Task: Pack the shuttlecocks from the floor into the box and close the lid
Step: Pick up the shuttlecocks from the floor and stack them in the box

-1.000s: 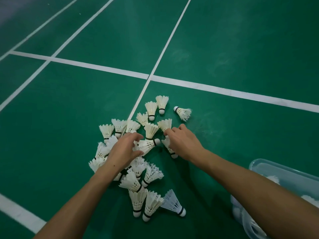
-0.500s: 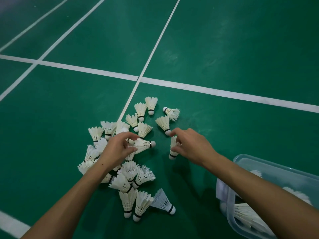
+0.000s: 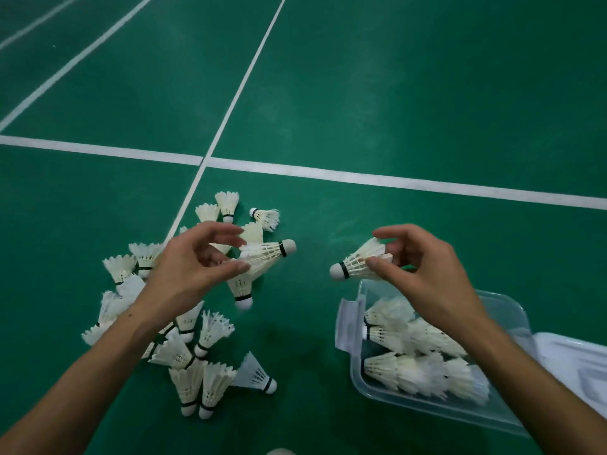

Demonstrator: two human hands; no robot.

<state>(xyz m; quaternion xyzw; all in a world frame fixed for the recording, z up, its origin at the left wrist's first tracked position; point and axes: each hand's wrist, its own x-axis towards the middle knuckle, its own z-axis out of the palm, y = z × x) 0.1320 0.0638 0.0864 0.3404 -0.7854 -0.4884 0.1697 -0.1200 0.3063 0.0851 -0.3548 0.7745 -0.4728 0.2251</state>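
My left hand pinches a white shuttlecock by its feathers, cork pointing right, lifted above the pile. My right hand pinches another shuttlecock, cork pointing left, just above the far left corner of the clear plastic box. The box sits on the floor at the lower right and holds several shuttlecocks lying on their sides. A pile of several loose shuttlecocks lies on the green floor under and around my left arm.
The box lid lies to the right of the box, partly hidden by my right arm. White court lines cross the green floor beyond the pile. A pale rounded object peeks in at the bottom edge.
Both hands have lifted off the floor, each with a shuttlecock. My right hand has moved right, over the box's corner. The view has shifted so more of the box shows.
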